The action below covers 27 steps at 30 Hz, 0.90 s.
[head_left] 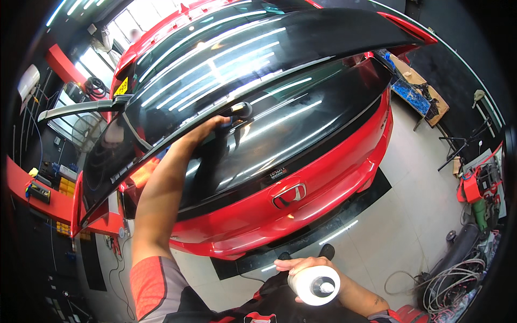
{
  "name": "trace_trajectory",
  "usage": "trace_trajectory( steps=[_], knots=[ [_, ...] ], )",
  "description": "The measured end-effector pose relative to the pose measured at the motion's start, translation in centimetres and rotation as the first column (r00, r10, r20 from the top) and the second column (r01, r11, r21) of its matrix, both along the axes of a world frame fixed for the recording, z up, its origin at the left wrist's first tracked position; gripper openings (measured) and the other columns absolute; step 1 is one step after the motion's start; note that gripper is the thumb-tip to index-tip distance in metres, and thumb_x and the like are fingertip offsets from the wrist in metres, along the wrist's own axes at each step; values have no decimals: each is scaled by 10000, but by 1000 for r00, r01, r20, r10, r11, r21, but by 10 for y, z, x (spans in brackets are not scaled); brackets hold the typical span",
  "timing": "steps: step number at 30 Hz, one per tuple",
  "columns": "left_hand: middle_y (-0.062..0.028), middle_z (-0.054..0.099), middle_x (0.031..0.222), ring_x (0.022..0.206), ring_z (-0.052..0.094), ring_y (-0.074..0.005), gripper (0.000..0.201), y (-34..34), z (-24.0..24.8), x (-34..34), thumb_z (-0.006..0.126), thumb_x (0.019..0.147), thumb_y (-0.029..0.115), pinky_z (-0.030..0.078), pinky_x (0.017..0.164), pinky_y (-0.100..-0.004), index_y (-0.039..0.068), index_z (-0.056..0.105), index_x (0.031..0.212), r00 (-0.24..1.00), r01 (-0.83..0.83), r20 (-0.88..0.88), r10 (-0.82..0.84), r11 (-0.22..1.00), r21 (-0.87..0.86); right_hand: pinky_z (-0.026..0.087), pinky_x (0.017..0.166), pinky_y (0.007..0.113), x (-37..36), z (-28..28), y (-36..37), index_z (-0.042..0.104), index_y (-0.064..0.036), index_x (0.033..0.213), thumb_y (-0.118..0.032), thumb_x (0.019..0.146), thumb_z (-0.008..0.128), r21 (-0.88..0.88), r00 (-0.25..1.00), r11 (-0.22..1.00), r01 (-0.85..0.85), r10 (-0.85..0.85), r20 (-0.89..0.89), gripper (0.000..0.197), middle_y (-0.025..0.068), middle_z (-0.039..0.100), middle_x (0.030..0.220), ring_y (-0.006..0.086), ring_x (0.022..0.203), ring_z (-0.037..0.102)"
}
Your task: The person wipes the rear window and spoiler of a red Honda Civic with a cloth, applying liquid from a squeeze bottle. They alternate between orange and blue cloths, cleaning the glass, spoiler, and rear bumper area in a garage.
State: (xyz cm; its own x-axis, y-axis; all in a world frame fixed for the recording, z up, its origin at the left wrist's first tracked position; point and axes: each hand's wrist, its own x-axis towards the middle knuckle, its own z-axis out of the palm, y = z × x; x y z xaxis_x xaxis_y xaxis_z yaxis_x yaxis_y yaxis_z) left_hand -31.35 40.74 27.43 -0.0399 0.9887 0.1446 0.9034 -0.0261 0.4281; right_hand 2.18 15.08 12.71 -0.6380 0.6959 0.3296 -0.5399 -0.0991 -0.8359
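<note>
My left hand (215, 124) reaches up to the dark rear window (291, 124) of a red car (231, 226). Its fingers close round a small dark round-headed tool (245, 110), held at the glass below the black spoiler (323, 37). The exact kind of tool is too small to tell. Low in front of my body, my right hand (295, 263) wraps round a white bottle (302, 285). The bottle's nozzle, in a dark collar, points up toward me, and part of my grip is hidden behind it.
A wiper arm (81, 110) sticks out at the left of the car. On the right stand a worktable (425, 99) with blue covering, a red machine (476, 185) and coiled cable (452, 285) on the tiled floor. A red shelf (43, 196) lines the left side.
</note>
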Motion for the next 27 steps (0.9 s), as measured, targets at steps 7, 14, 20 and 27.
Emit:
trace_trajectory(
  steps=[7,14,20,27],
  knots=[
    [-215,700,1100,1050,678,-386,770,-3,4,15,928,645,478,517,919,-461,37,631,1201,1000,-11,-10,10,999,-43,523,1057,433,1,0,3,633,-66,1245,-105,680,931,-6,1000,1000,21,-20,10,640,301,564,1445,366,1277,638],
    [-228,693,1200,1174,647,-376,886,4,-2,20,951,614,443,484,1016,-479,41,594,1317,993,-52,101,57,997,-59,517,1068,438,1,0,6,632,-40,1233,-97,667,934,-4,998,998,60,-60,-6,644,315,566,1433,360,1268,645],
    [-204,671,1263,1231,608,-396,905,74,-37,-129,919,632,548,441,1049,-518,68,590,1325,899,-139,-426,97,988,-68,526,1054,440,3,5,8,631,-42,1234,-95,687,921,21,1000,1000,12,-13,26,621,316,564,1434,370,1258,650],
    [-234,676,1232,1199,617,-415,944,-1,-10,-16,912,646,552,400,1070,-529,32,580,1359,999,18,-37,-17,1000,26,523,1058,448,7,2,8,625,-55,1249,-86,685,918,38,994,993,111,-112,6,636,319,558,1441,378,1277,636]
  ],
)
